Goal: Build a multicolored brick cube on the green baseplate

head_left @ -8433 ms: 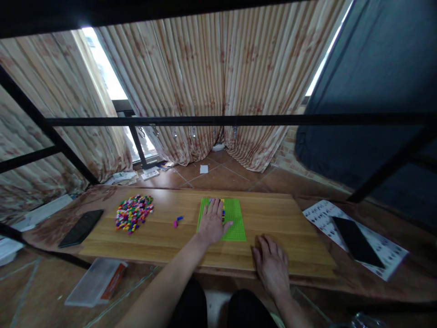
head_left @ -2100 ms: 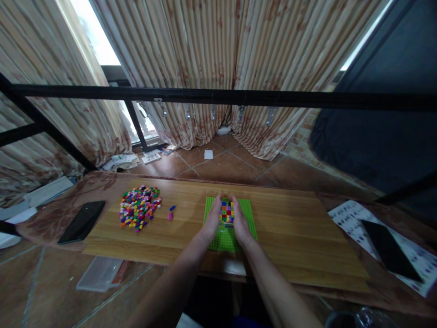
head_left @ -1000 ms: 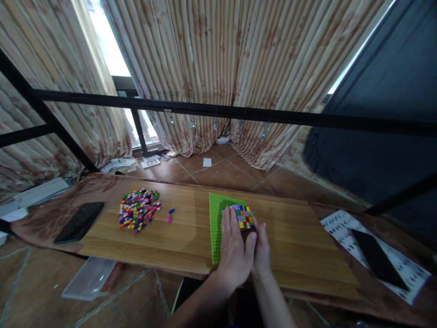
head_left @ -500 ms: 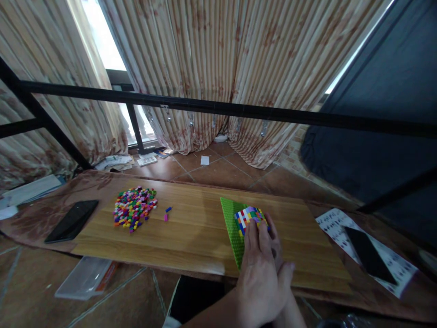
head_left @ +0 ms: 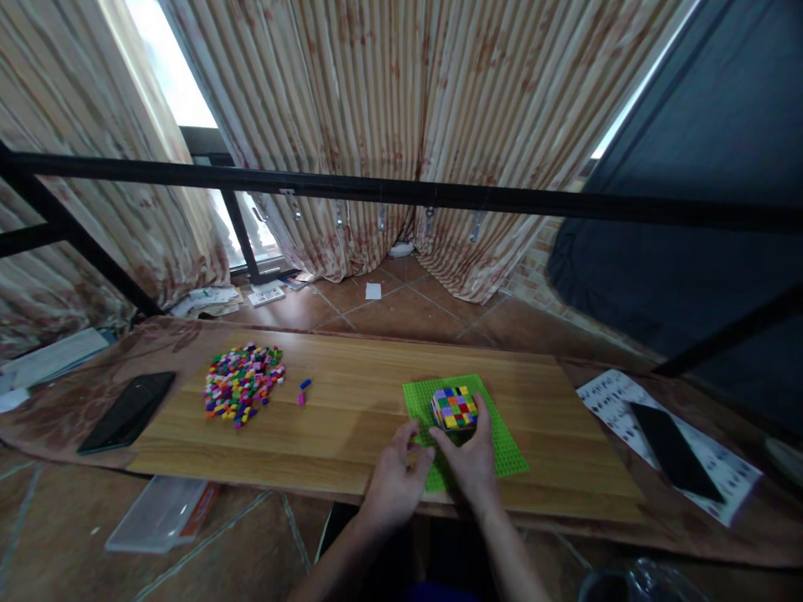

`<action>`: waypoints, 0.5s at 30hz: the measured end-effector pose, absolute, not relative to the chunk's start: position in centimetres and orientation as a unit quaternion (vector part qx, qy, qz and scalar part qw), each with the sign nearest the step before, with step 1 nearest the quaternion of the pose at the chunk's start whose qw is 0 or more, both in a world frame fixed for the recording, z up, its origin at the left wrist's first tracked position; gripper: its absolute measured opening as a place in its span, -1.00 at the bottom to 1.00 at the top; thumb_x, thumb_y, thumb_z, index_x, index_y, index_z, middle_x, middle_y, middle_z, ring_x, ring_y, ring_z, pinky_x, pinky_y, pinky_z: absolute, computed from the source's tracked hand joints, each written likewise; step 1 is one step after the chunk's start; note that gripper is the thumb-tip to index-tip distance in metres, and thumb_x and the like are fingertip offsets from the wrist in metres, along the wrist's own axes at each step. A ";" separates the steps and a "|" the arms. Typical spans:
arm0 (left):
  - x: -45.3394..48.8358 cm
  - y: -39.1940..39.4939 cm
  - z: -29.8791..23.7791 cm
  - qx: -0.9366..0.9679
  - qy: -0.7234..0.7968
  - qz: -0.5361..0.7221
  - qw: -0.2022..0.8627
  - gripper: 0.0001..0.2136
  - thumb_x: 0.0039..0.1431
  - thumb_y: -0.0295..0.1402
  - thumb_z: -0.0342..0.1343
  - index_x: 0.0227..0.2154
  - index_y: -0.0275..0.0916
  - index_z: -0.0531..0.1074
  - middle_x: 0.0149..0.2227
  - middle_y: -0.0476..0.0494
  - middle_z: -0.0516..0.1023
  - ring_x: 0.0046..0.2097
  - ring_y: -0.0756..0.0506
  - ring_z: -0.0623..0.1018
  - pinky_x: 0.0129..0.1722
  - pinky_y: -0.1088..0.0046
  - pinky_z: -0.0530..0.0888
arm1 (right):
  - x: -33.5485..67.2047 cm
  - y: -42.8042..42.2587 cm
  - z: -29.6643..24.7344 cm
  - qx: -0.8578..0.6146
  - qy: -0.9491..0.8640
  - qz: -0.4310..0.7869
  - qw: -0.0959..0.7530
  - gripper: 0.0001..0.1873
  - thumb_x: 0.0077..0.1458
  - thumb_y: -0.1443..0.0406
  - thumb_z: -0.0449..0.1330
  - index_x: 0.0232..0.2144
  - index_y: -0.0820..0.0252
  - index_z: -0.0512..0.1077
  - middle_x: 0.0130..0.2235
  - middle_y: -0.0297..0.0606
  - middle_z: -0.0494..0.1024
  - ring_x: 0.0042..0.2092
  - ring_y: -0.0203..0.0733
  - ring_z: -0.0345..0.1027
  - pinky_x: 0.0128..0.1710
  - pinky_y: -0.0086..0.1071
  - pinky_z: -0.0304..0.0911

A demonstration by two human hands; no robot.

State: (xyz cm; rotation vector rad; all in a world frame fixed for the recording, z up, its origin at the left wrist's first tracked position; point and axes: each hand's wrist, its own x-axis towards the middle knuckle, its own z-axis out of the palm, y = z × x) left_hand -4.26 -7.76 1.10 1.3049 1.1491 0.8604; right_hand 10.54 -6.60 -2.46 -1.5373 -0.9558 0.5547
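Note:
A multicoloured block of toy building bricks point(head_left: 455, 405) sits on the green baseplate point(head_left: 508, 451), its top a patchwork of small colours. My right hand point(head_left: 473, 460) reaches round the near side of the block, thumb at its near left corner and a finger along its right side. My left hand point(head_left: 398, 472) is over the baseplate's near left edge, fingers loosely curled and apart, with nothing visible in it. It does not touch the block.
Loose bricks lie in a pile point(head_left: 242, 385) on the left of the wooden board point(head_left: 351, 435), with a blue brick point(head_left: 305, 384) and a pink brick point(head_left: 301, 399) beside it. A dark tablet point(head_left: 129, 410) lies far left; a phone point(head_left: 674, 451) rests on a printed sheet point(head_left: 608, 397) at right.
My hands have separated, the left moving left off the block. The baseplate, tilted or turned before, now lies flat, and the block's top shows in full.

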 end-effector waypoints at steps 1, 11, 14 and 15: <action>-4.6 -7.7 0.7 0.543 0.477 0.378 0.578 -0.59 0.17 -0.24 0.10 0.06 -0.28 0.38 0.05 -0.33 0.50 -0.02 -0.21 0.55 0.04 0.20 0.46 | 10.3 -6.5 -2.6 -0.662 -0.409 0.224 0.587 0.10 -0.30 0.13 0.46 0.29 0.18 0.12 0.32 0.00 0.17 0.31 0.12 0.02 0.30 0.02 -0.12; -9.0 -8.3 1.6 0.385 0.525 0.450 0.612 -0.59 -0.14 -0.20 0.37 -0.20 -0.29 0.52 -0.15 -0.24 0.61 -0.01 -0.25 0.54 0.13 0.18 0.38 | 10.9 -7.6 1.5 -0.605 -0.328 0.330 0.646 0.10 -0.28 0.17 0.46 0.29 0.07 0.08 0.10 -0.08 0.48 0.05 0.07 0.40 0.17 0.04 0.16; -10.3 -9.1 2.7 0.347 0.499 0.441 0.660 -0.44 -0.12 -0.06 0.36 -0.08 -0.30 0.48 -0.02 -0.31 0.56 0.01 -0.26 0.54 0.14 0.16 0.36 | 10.9 -9.2 4.1 -0.485 -0.303 0.426 0.701 0.06 -0.21 0.22 0.44 0.30 0.01 0.07 0.06 -0.12 0.53 0.01 0.04 0.46 0.14 0.03 0.21; -10.5 -9.4 3.2 0.341 0.474 0.432 0.687 -0.40 -0.08 -0.01 0.32 -0.03 -0.29 0.45 0.04 -0.33 0.53 0.02 -0.26 0.54 0.13 0.15 0.36 | 10.8 -9.7 4.8 -0.448 -0.290 0.459 0.710 0.05 -0.20 0.23 0.42 0.31 -0.01 0.07 0.07 -0.12 0.53 0.02 0.06 0.46 0.14 0.04 0.22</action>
